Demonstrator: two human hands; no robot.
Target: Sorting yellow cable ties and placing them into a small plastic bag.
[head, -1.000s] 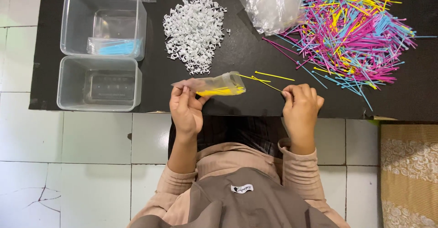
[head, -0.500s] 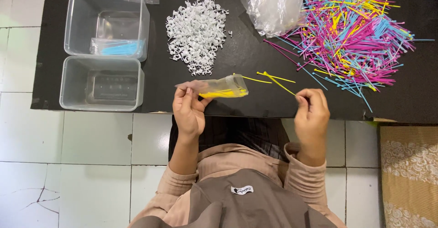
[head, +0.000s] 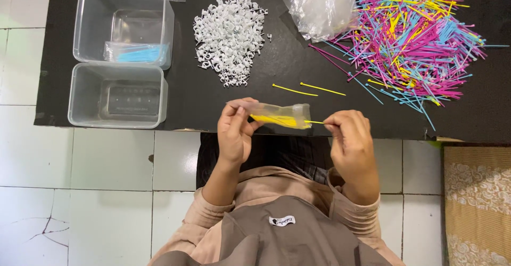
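Pinched between the fingers of my left hand [head: 236,133] is a small clear plastic bag [head: 281,116], held level above the near edge of the black mat [head: 287,69] with its open mouth turned to the right. I see a bundle of yellow ties lying inside it. My right hand [head: 348,133] grips one more yellow tie [head: 315,122] between thumb and fingertips — its far end is already at the bag's mouth, touching the bundle or just beside it; I cannot tell which.

Two loose yellow ties [head: 308,89] lie on the mat just beyond the bag. Farther back, in the middle, sits a heap of small white clips [head: 229,37]. At far right spreads a big pile of mixed coloured ties [head: 415,37] — pink, blue, yellow, green — with a crumpled clear bag [head: 324,5] beside it. At left two clear plastic tubs [head: 120,64] stand touching, the far one holding a packet of blue ties [head: 137,53].
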